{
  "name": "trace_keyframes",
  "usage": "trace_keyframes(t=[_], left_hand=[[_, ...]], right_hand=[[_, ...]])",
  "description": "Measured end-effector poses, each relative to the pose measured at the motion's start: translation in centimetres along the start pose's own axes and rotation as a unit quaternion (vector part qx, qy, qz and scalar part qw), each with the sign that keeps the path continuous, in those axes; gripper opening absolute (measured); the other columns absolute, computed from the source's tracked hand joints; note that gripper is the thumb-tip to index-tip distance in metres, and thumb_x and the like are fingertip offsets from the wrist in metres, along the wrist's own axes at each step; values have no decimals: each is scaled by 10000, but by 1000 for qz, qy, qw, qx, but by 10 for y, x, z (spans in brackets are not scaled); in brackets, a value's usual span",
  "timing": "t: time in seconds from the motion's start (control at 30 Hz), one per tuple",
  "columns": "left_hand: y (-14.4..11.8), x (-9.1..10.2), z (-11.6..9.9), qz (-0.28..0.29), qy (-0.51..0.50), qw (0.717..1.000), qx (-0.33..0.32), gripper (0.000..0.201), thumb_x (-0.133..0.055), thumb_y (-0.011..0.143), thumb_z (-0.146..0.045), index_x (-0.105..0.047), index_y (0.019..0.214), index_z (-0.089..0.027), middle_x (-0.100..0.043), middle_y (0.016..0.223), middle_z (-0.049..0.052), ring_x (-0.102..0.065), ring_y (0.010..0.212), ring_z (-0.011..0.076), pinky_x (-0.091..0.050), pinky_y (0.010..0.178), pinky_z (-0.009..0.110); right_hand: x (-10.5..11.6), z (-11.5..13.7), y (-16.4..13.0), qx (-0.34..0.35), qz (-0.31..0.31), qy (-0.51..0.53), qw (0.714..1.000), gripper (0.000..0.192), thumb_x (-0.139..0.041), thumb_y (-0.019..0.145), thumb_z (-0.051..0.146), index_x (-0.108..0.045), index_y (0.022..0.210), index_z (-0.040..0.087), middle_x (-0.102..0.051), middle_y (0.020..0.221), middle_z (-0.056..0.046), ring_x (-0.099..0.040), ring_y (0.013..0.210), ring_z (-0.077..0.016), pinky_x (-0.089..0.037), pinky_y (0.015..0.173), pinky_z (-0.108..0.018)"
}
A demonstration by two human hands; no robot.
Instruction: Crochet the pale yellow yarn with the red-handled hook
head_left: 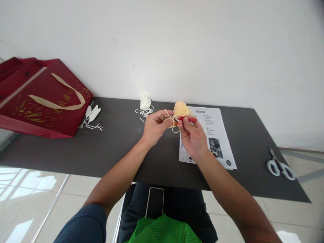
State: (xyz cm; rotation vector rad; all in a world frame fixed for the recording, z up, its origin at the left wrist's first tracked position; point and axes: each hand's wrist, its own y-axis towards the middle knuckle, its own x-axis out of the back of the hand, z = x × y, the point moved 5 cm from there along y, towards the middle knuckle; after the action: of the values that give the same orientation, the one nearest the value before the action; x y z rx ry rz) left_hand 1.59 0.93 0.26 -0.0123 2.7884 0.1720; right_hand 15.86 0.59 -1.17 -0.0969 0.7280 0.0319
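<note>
1. Yarn (171,122), a pale yellow strand, loops between both hands just above the dark table (113,148); where it passes through the fingers is too small to make out.
2. The left hand (154,126) pinches the strand, fingers closed on it.
3. The right hand (192,136) is clamped on a red-handled crochet hook (188,118); its tip seems to sit in the loop, though the thumb hides it.
4. A phone (155,201) lies on the lap, its lower end covered by green mesh (162,231).
5. Under the right wrist lies a printed sheet (217,135), partly covered.
6. Scissors (279,165) lie near the table's right edge, well apart.
7. Farther back sit the yarn ball (181,108), white string (145,104) and a red bag (43,98), cut off at the left.
</note>
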Motion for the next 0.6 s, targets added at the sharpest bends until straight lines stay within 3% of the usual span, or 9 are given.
trace_keyframes(t=[0.23,0.43,0.6], left_hand=[[-1,-2,-3,-11,36,999,-12,361,-803,727,-186,-757,1086,-190,-721,760,-17,-633,661,92,-507,666,231],[-3,-3,-4,-42,33,998,-27,732,-792,709,-154,-599,1411,-229,-698,782,-30,-620,664,92,-491,636,225],[-5,-4,-2,-50,19,998,-24,776,-794,721,-170,-552,1457,-220,-704,786,-24,-633,684,101,-511,661,230]], right_hand=[[2,-1,1,7,-7,6,1000,182,-877,758,252,-725,854,221,-793,880,37,-737,735,-52,-651,733,-129],[-1,-4,-1,19,2,-16,1000,214,-875,766,293,-706,876,224,-787,866,40,-732,719,-49,-646,731,-126],[-2,-5,-2,20,-6,-17,1000,225,-875,761,294,-690,874,235,-780,863,47,-728,702,-61,-661,733,-165]])
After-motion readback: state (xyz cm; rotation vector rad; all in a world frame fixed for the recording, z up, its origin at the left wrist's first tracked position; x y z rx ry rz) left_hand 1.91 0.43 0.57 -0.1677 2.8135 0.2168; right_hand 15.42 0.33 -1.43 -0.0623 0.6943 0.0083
